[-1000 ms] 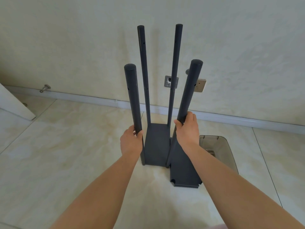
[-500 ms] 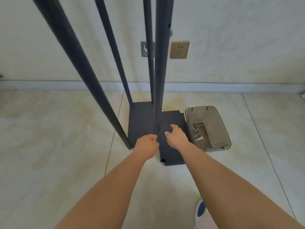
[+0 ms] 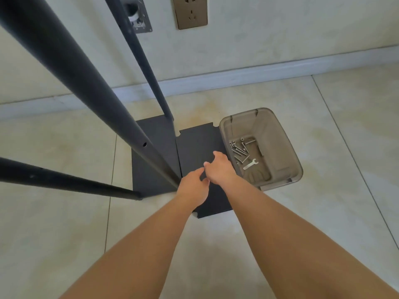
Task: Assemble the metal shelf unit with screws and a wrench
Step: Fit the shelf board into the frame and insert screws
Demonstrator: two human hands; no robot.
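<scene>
The dark metal shelf unit stands on the floor: a base plate (image 3: 151, 134) with upright poles. The near right pole (image 3: 86, 83) slants across the view down to the plate's corner. A loose dark shelf panel (image 3: 198, 143) lies flat beside the base, on its right. My left hand (image 3: 192, 188) hovers by the foot of that pole, fingers relaxed, holding nothing. My right hand (image 3: 220, 169) is just above the loose panel, fingers hanging loosely, thumb out. A clear bin (image 3: 280, 147) to the right holds several screws (image 3: 238, 149) and a small wrench (image 3: 250, 164).
A wall with a baseboard (image 3: 237, 76) runs close behind the shelf, with a power outlet (image 3: 191, 11) and a metal wall plate (image 3: 136, 16) on it. Two more poles (image 3: 142, 59) (image 3: 64, 184) cross the left half of the view. Tiled floor lies around.
My head has dropped lower and closer to the base. Both hands left the poles a second ago, moved down to the foot of the near pole, and the right hand slid over the loose panel.
</scene>
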